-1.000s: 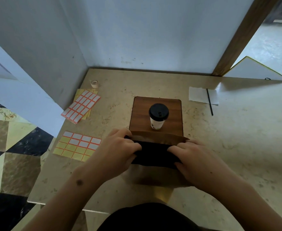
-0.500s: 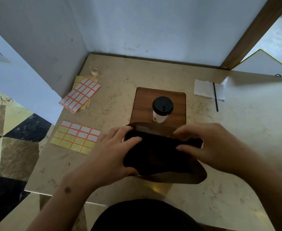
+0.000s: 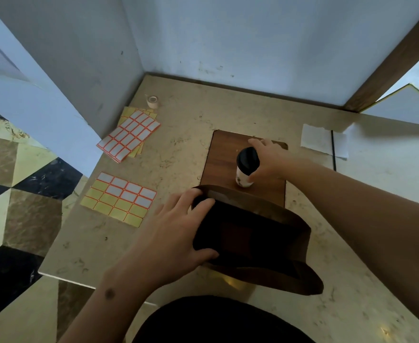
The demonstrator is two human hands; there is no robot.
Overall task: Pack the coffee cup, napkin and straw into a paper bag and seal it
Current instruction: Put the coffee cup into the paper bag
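My right hand (image 3: pixel 269 160) is now leaving the bag (image 3: pixel 253 233), closing round the cup (image 3: pixel 246 168) mid-frame; my left hand (image 3: pixel 178 233) is holding the bag's rim open for packing.

The left hand (image 3: pixel 178 233) is gripping the left rim of the open paper bag (image 3: pixel 265 243) standing on the bench (image 3: pixel 183 154). The right hand (image 3: pixel 269 160) is wrapping around the coffee cup (image 3: pixel 246 167) on the wooden board (image 3: pixel 223 154); napkin (image 3: pixel 317 141) and straw (image 3: pixel 333 149) are lying far right.
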